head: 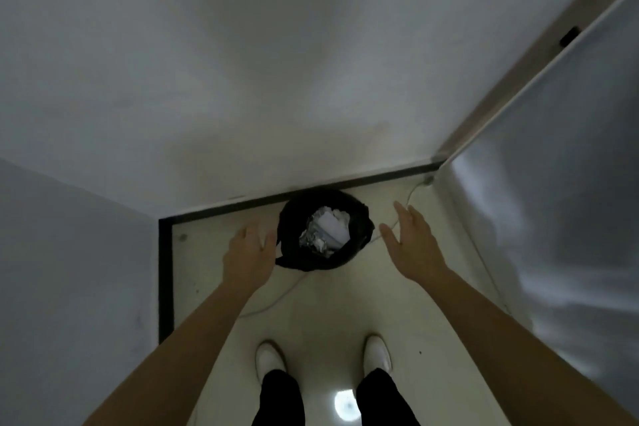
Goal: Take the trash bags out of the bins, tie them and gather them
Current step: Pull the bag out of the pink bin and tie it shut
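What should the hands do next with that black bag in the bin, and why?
Probably lower both hands and pinch the black bag's rim. The left hand is at the rim's left edge, the right hand is open and apart from it, and neither has a grip. The bag lines the bin, with crumpled paper and foil inside.

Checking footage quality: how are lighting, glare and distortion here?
Head view: dim and soft overall; a round light reflection glares on the floor between the legs; wide-angle lens bends the walls; the black bag loses detail, though the pale trash inside shows.
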A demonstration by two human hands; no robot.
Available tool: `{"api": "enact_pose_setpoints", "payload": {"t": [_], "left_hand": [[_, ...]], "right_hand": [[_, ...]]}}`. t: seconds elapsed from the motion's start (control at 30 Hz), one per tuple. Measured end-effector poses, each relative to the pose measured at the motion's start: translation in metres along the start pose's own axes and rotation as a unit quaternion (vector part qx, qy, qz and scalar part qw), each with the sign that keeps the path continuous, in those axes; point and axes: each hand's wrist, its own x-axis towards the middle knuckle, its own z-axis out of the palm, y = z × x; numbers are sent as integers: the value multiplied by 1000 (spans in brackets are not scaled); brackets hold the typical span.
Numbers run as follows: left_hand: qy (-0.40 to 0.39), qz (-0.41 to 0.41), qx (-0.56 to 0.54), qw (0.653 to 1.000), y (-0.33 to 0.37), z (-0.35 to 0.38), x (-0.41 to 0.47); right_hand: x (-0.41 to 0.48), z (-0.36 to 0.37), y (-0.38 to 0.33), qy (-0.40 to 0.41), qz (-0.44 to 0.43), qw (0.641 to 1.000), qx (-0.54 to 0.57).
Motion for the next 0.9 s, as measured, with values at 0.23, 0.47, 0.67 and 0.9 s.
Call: {"api": "enact_pose_setpoints", "payload": {"t": [0.23, 0.47, 0.67, 0.9], "left_hand": [[-84, -204, -184, 958, -125, 167, 120], [-106, -343, -428, 830, -179, 266, 198], [-57, -314, -633, 705, -185, 279, 222], [60, -325, -543, 772, -232, 246, 215]], "right_hand": [[85, 204, 87, -43, 115, 988, 89], [165, 317, 127, -48, 283, 896, 339], [181, 352, 112, -23, 283, 861, 421], [173, 366, 64, -173, 268, 857, 404]]}}
